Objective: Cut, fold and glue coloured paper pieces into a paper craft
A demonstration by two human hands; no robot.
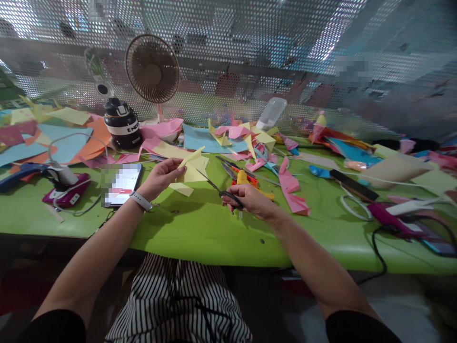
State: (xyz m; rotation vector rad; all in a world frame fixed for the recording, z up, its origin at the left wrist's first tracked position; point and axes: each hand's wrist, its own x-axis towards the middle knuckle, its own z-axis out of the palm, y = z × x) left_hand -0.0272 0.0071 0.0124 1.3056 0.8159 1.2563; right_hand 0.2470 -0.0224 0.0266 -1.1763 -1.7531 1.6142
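Over the green table [200,240]: paper [194,166], yellow, creased, pointed — pinched in the left hand [167,175], thumb against fingers. Scissors [220,191], dark-handled, tips at the paper, contact unclear — grasped in the right hand [252,200], fingers curled. Green surface stretches from both hands to the front edge; phone [133,178] beside left wrist, scraps [291,186] beyond.

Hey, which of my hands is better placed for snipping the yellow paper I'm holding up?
Your right hand, most likely: it holds the scissors, with the blades pointing toward the yellow paper. Your left hand grips that paper, so it seems better suited to steadying it.
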